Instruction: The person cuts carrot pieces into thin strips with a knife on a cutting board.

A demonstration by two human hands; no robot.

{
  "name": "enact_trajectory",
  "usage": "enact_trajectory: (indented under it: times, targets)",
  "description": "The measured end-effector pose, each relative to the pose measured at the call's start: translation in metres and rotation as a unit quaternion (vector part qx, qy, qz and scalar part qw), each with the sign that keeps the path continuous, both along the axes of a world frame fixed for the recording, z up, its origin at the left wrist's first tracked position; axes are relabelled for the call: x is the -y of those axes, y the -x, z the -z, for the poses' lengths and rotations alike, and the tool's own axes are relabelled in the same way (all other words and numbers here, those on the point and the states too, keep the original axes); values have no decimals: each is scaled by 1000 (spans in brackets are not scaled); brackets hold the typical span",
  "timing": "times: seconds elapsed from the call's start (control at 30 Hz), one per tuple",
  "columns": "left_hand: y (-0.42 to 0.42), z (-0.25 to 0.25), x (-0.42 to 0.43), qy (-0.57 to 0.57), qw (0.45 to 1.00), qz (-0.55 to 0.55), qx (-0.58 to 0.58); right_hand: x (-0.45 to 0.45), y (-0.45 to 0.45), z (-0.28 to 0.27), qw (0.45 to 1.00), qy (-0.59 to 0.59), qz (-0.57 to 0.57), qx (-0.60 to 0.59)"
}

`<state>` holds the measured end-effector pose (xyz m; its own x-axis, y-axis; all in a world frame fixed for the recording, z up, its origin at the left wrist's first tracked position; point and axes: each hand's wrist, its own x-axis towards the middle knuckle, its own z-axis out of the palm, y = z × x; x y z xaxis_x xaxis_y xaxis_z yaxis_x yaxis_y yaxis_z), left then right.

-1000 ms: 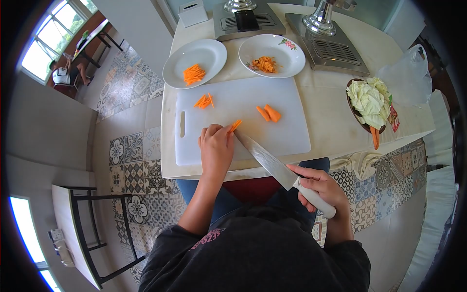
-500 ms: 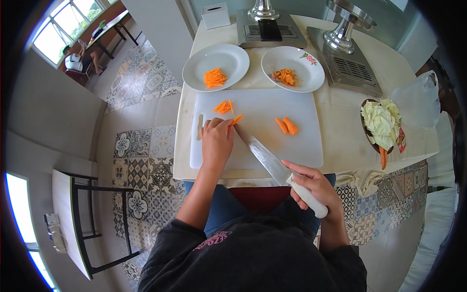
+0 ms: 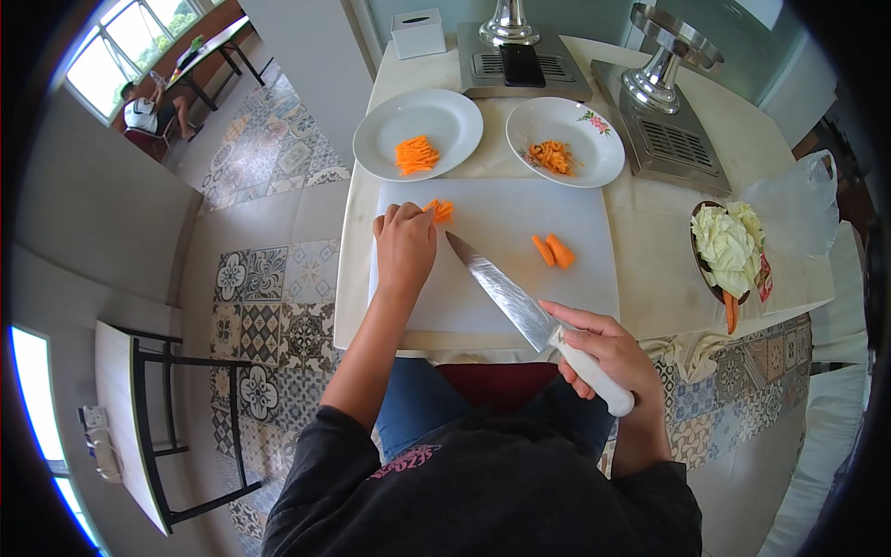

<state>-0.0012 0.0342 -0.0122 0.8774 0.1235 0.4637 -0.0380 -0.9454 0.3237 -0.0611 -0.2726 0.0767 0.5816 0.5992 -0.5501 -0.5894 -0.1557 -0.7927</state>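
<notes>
My right hand (image 3: 608,353) is wrapped round the white handle of a kitchen knife (image 3: 506,295), its blade slanting up and left over the white cutting board (image 3: 520,209). At the board's left side my left hand (image 3: 406,243) is closed, its fingertips at a small pile of carrot sticks (image 3: 442,212); the hand partly hides the pile. Larger carrot pieces (image 3: 557,251) lie on the right of the board. Behind it, a white plate (image 3: 371,139) bears cut carrot strips (image 3: 417,155). A flowered plate (image 3: 603,158) holds carrot peelings (image 3: 552,156).
Right of the board stands a brown bowl (image 3: 694,243) of cabbage (image 3: 727,246) with a carrot (image 3: 731,314), beside a plastic bag (image 3: 798,204). Metal stands (image 3: 673,139), a phone (image 3: 522,66) and a tissue box (image 3: 418,34) sit at the back. A person (image 3: 144,111) sits far left.
My left hand has moved up and slightly left, bringing carrot sticks to the small pile. The knife stays in my right hand, nearly in place. The view has shifted slightly.
</notes>
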Motion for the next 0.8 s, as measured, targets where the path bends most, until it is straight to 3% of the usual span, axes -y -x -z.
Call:
enact_trajectory:
  times: [0.17, 0.37, 0.8]
  targets:
    - [14, -15, 8, 26, 999, -7, 36, 37, 18, -17, 998, 45, 28, -17]
    - [55, -1, 26, 112, 992, 39, -39, 60, 30, -14, 997, 40, 34, -58]
    - [51, 2, 33, 135, 989, 39, -41, 31, 17, 23, 995, -63, 62, -50]
